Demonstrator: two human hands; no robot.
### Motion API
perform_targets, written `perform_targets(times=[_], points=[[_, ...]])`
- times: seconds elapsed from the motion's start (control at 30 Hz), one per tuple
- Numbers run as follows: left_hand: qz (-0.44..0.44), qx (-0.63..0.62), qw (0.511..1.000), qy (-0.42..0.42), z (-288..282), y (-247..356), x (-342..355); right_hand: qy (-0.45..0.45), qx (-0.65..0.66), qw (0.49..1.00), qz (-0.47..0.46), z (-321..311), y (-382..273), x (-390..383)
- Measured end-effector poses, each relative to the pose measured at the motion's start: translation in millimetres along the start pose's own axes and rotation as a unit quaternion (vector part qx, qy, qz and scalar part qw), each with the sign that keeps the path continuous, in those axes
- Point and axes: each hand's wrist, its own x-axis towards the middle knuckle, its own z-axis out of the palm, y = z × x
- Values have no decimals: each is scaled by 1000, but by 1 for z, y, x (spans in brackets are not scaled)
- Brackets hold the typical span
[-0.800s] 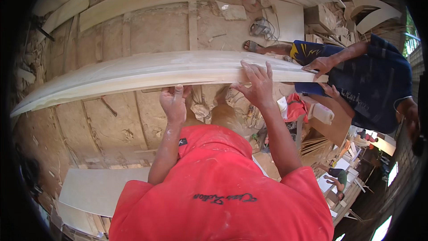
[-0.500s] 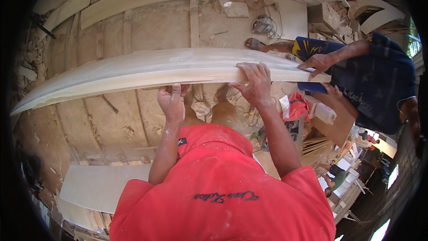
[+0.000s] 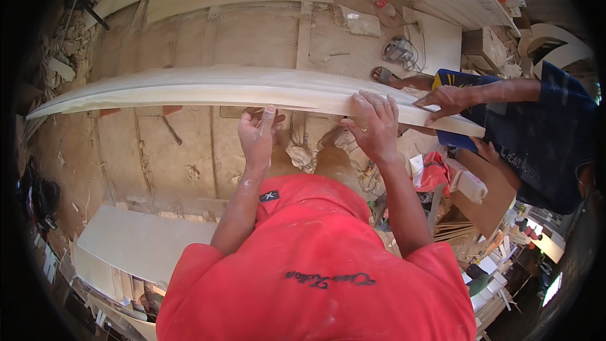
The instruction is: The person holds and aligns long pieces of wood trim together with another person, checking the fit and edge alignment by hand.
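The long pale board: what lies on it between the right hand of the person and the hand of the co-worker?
In the head view, that stretch of the long pale board is bare. The right hand and the co-worker's hand both rest on its right end, apart, only pale wood between them.

A single head-worn fisheye view looks steeply down from above the wearer's red shirt [image 3: 315, 271], close over both forearms. It faces the long pale plank [image 3: 252, 88] held crosswise beyond the shirt; floor and clutter past the plank curve toward the dark round rim
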Motion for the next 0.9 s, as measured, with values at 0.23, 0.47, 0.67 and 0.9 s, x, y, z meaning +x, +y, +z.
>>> perform_targets(times=[0.23, 0.47, 0.67, 0.9], points=[[510, 549, 661, -35, 3, 53, 8, 56, -3, 998, -19, -6, -5, 1], [572, 577, 517, -270, 13, 73, 56, 114, 44, 992, 16, 2, -20, -19], [512, 544, 587, -312, 24, 78, 58, 139, 62, 988, 24, 14, -23, -9], [522, 539, 589, -299, 28, 79, 64, 81, 35, 994, -71, 9, -18, 29]])
